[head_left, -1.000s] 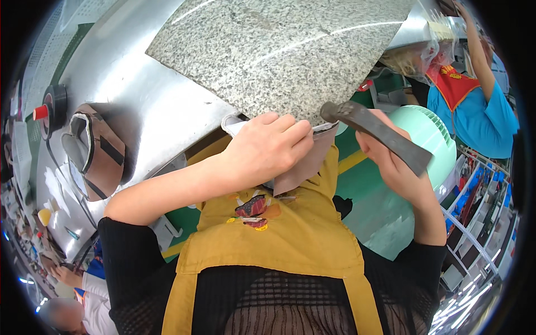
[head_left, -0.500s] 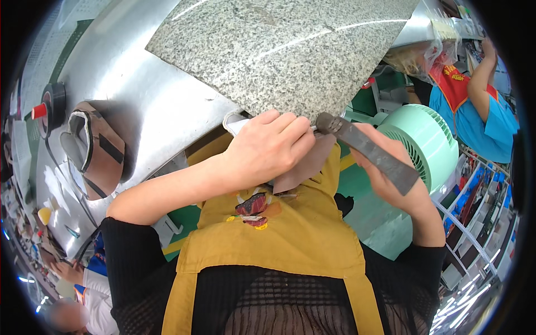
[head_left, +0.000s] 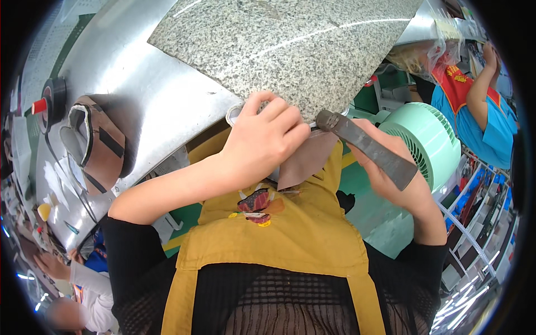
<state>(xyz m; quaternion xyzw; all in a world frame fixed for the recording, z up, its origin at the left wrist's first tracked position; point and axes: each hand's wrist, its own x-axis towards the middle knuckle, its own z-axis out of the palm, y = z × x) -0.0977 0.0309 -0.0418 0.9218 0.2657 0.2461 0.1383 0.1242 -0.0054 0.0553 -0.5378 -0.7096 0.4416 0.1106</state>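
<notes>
My left hand (head_left: pixel 262 137), its fingers curled, grips a soft brown shoe upper (head_left: pixel 310 156) at the near edge of a speckled granite slab (head_left: pixel 279 53). The upper's pale edge shows beside the fingers, and brown material hangs down over my mustard apron (head_left: pixel 273 237). Most of the upper is hidden under the hand. To the right, my right hand (head_left: pixel 381 181) is closed round a hammer, whose dark metal head (head_left: pixel 374 153) slants down to the right. The head's narrow end lies close to the slab's edge and the upper; contact cannot be made out.
On the metal table (head_left: pixel 167 106) at left stand another brown shoe upper (head_left: pixel 103 145) and a black round device with a red knob (head_left: pixel 53 106). A mint-green fan (head_left: pixel 421 142) is at right. One co-worker (head_left: pixel 480 111) is at far right, another (head_left: pixel 92 296) at lower left.
My left hand has shifted slightly up and its fingers have bent more over the upper. The hammer has barely moved. The lower-left co-worker's arm has risen.
</notes>
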